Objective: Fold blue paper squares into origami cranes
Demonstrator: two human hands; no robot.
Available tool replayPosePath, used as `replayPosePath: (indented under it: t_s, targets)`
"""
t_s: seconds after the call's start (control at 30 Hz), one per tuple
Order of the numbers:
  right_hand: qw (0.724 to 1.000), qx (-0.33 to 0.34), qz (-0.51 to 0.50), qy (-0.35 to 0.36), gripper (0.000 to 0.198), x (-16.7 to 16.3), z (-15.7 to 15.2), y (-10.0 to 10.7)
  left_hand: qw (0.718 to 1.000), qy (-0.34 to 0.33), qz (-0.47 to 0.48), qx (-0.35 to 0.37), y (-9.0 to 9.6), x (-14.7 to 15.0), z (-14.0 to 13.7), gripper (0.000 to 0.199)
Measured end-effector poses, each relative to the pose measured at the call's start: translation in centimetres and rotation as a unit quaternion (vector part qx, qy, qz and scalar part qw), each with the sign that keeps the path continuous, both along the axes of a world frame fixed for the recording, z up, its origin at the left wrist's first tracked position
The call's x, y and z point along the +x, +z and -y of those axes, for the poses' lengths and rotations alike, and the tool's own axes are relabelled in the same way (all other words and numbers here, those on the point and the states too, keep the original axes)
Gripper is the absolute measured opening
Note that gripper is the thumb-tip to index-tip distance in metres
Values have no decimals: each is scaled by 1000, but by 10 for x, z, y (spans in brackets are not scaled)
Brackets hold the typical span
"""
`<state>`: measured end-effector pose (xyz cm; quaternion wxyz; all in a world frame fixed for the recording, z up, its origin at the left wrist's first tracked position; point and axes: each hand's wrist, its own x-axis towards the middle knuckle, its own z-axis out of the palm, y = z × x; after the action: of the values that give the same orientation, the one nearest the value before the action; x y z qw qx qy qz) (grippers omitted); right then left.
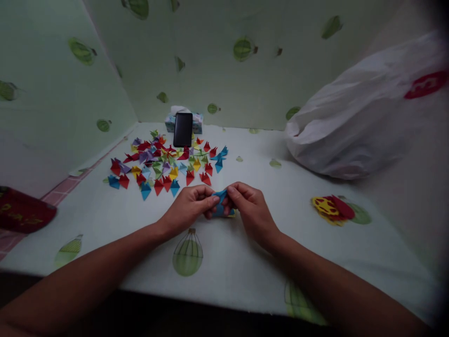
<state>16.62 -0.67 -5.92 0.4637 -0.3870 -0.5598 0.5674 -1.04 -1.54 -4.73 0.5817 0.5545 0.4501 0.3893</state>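
A small piece of folded blue paper (pixel 220 194) is pinched between my two hands over the middle of the table. My left hand (pixel 191 203) grips its left side with thumb and fingers. On the opposite side, my right hand (pixel 249 204) holds the upper right corner between thumb and forefinger. Fingers hide much of the fold. Just beneath, a flat blue and yellow piece, perhaps a paper stack (pixel 231 213), shows partly on the tabletop. Beyond my left hand lie many small folded paper birds (pixel 158 186) in red, blue, yellow, green and purple.
Behind the birds, a dark phone (pixel 183 130) leans against a tissue box (pixel 198 122). A white plastic bag (pixel 336 126) bulges at the right. Yellow and red cutout shapes (pixel 328 209) lie near it. At the left edge is a dark red packet (pixel 26 210).
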Motion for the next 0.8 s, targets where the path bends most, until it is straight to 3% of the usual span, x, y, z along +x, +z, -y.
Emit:
replayPosePath:
  t_s: [0.17,0.4,0.6,0.8]
  targets:
    - [1000,-14,-25,8,29,0,-2,-1,1000,14,-1,-21,1,0,0,27]
    - [999,-17,34,27,28,0,-3,-2,999,-1,-5,-33,2,-1,-1,28]
    - [998,-37,-41,31,21,2,-7,-3,999,18,12,-42,1,0,-3,28]
    - [998,-57,-29,28,21,0,-6,-1,999,13,25,-21,-2,-1,-3,29]
